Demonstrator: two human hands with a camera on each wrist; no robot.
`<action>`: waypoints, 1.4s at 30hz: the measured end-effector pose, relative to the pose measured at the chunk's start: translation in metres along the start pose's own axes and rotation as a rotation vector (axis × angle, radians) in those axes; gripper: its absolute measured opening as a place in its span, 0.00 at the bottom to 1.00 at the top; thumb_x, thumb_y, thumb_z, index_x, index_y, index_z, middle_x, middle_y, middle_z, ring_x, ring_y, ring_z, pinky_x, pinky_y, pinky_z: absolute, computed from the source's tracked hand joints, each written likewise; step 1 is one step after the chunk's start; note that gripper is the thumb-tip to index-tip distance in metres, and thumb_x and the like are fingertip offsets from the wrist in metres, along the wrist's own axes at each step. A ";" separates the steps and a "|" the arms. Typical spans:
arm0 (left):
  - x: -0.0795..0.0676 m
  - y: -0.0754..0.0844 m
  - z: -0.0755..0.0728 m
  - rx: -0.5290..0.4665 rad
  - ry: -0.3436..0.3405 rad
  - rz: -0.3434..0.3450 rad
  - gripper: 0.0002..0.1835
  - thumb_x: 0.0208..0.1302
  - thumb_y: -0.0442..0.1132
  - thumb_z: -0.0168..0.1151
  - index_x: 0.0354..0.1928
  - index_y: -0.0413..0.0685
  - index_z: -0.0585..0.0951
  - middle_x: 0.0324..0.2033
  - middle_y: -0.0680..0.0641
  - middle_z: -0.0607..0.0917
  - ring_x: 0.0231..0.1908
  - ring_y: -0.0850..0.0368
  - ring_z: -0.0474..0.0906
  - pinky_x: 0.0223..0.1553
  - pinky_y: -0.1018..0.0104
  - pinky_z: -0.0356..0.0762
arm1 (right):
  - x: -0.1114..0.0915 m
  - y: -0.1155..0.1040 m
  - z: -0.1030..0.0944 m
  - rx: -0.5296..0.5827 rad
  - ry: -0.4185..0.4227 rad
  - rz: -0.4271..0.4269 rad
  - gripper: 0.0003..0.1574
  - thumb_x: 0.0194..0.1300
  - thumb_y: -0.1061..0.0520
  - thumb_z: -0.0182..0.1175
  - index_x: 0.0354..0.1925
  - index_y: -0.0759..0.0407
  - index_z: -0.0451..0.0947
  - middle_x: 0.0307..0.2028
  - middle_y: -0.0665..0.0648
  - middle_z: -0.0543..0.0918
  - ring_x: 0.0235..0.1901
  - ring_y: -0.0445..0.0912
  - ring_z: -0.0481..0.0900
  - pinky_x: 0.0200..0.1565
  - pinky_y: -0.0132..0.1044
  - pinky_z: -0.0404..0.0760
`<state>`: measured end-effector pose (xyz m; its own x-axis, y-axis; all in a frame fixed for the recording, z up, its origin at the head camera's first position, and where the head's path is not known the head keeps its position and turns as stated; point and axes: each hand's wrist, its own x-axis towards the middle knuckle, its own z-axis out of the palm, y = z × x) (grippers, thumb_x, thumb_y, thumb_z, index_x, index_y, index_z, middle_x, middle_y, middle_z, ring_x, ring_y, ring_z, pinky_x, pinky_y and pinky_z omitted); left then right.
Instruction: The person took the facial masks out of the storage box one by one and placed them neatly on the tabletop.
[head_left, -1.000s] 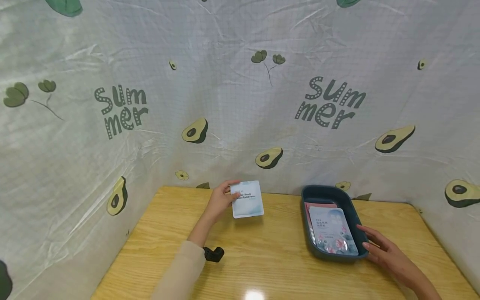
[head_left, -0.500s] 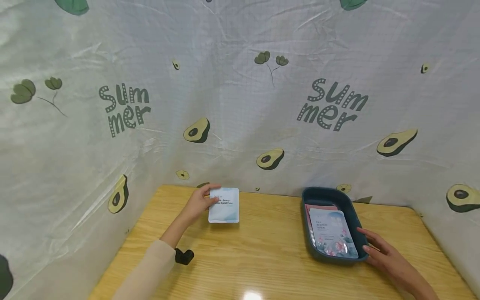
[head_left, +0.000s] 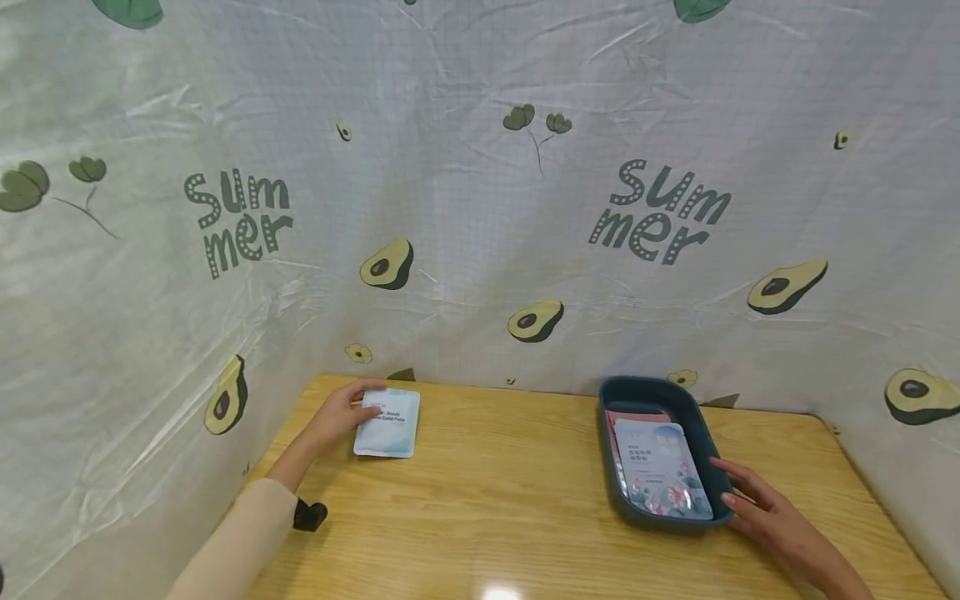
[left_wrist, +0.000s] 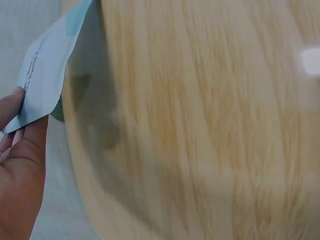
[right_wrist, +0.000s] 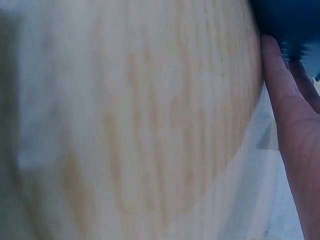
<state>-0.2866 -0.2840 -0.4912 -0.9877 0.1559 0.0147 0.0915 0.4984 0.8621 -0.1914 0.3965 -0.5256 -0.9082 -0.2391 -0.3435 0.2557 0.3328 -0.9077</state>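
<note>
At the back left of the table, my left hand (head_left: 337,419) pinches a flat white and light-blue sachet (head_left: 393,429) by its left edge, thumb in front and fingers behind. Print on its face includes the word "Beauty". In the left wrist view the sachet (left_wrist: 47,70) is tilted up over the table edge and throws a shadow on the wood. My right hand (head_left: 780,525) rests its fingertips against the right side of a dark blue bin (head_left: 618,492). Inside the bin, a pale sachet with pink flowers (head_left: 660,467) lies over a pink packet (head_left: 611,429).
The wooden table (head_left: 480,483) ends at a white curtain (head_left: 450,167) with avocado and "summer" prints, which stands behind and at both sides. A black wrist device (head_left: 309,515) shows at my left sleeve (head_left: 240,533).
My left hand has carried the sachet leftward across the back of the table, away from the bin. The right hand has stayed at the bin's side.
</note>
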 end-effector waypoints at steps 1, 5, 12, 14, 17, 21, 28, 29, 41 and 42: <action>0.001 -0.004 -0.002 0.012 0.007 -0.010 0.23 0.71 0.29 0.61 0.67 0.35 0.74 0.67 0.31 0.71 0.66 0.33 0.68 0.53 0.55 0.79 | -0.001 0.001 -0.001 0.002 0.002 0.004 0.43 0.80 0.46 0.51 0.82 0.51 0.43 0.79 0.72 0.36 0.69 0.48 0.61 0.59 0.44 0.79; 0.008 -0.019 -0.009 0.049 0.003 -0.023 0.22 0.71 0.30 0.62 0.65 0.36 0.75 0.65 0.30 0.73 0.60 0.35 0.73 0.51 0.56 0.79 | -0.004 0.002 -0.003 0.018 0.013 0.019 0.43 0.80 0.46 0.51 0.82 0.50 0.43 0.79 0.72 0.35 0.74 0.67 0.46 0.60 0.47 0.78; 0.014 -0.040 -0.021 0.090 0.030 -0.057 0.20 0.69 0.28 0.64 0.62 0.35 0.78 0.59 0.30 0.77 0.49 0.43 0.78 0.44 0.62 0.80 | -0.004 0.004 -0.003 0.018 0.007 0.035 0.43 0.80 0.46 0.51 0.82 0.50 0.43 0.79 0.72 0.32 0.75 0.71 0.37 0.63 0.57 0.73; 0.014 -0.043 -0.022 0.110 0.037 -0.055 0.20 0.68 0.27 0.64 0.61 0.34 0.78 0.59 0.30 0.77 0.51 0.41 0.78 0.47 0.57 0.80 | -0.005 0.004 -0.001 0.012 0.005 0.033 0.43 0.80 0.46 0.50 0.82 0.51 0.43 0.79 0.72 0.33 0.75 0.72 0.37 0.63 0.56 0.74; 0.014 -0.043 -0.021 0.143 0.051 -0.055 0.19 0.67 0.27 0.64 0.60 0.34 0.79 0.60 0.29 0.77 0.52 0.39 0.77 0.49 0.53 0.79 | -0.006 0.005 0.000 -0.001 0.008 0.041 0.43 0.81 0.45 0.49 0.81 0.52 0.41 0.79 0.72 0.34 0.75 0.72 0.40 0.63 0.55 0.75; 0.021 -0.041 -0.020 0.133 0.057 -0.072 0.20 0.67 0.26 0.65 0.60 0.34 0.79 0.61 0.28 0.75 0.51 0.39 0.78 0.45 0.58 0.79 | -0.007 0.004 -0.003 0.017 0.004 0.044 0.44 0.81 0.45 0.50 0.82 0.52 0.41 0.79 0.72 0.33 0.75 0.71 0.39 0.63 0.56 0.74; 0.040 -0.040 -0.020 0.159 0.032 -0.046 0.19 0.66 0.24 0.64 0.59 0.34 0.79 0.63 0.27 0.74 0.53 0.34 0.77 0.48 0.53 0.79 | -0.007 0.001 -0.004 0.038 0.004 0.032 0.42 0.81 0.47 0.49 0.82 0.51 0.41 0.79 0.72 0.31 0.75 0.70 0.36 0.62 0.55 0.75; 0.041 -0.040 -0.020 0.178 0.037 -0.049 0.19 0.66 0.24 0.64 0.59 0.35 0.79 0.63 0.27 0.74 0.53 0.35 0.77 0.49 0.52 0.79 | -0.006 0.002 -0.003 0.034 0.001 0.023 0.42 0.82 0.47 0.48 0.82 0.51 0.42 0.79 0.72 0.31 0.75 0.71 0.36 0.62 0.56 0.75; 0.043 -0.043 -0.022 0.386 0.120 -0.016 0.18 0.61 0.25 0.69 0.53 0.34 0.82 0.35 0.37 0.79 0.34 0.47 0.68 0.38 0.55 0.67 | -0.001 -0.001 0.002 0.042 -0.002 0.002 0.41 0.82 0.47 0.48 0.82 0.51 0.42 0.79 0.71 0.33 0.75 0.71 0.37 0.63 0.54 0.74; 0.043 -0.043 -0.022 0.399 0.120 -0.010 0.17 0.61 0.25 0.70 0.53 0.34 0.82 0.38 0.36 0.80 0.36 0.45 0.71 0.40 0.54 0.70 | 0.000 -0.001 0.002 0.043 -0.006 -0.003 0.41 0.82 0.48 0.48 0.82 0.52 0.41 0.79 0.72 0.32 0.75 0.71 0.36 0.63 0.55 0.74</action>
<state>-0.3359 -0.3177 -0.5168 -0.9944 0.0602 0.0868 0.1003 0.7946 0.5988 -0.1905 0.3944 -0.5255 -0.9071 -0.2451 -0.3422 0.2671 0.2931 -0.9180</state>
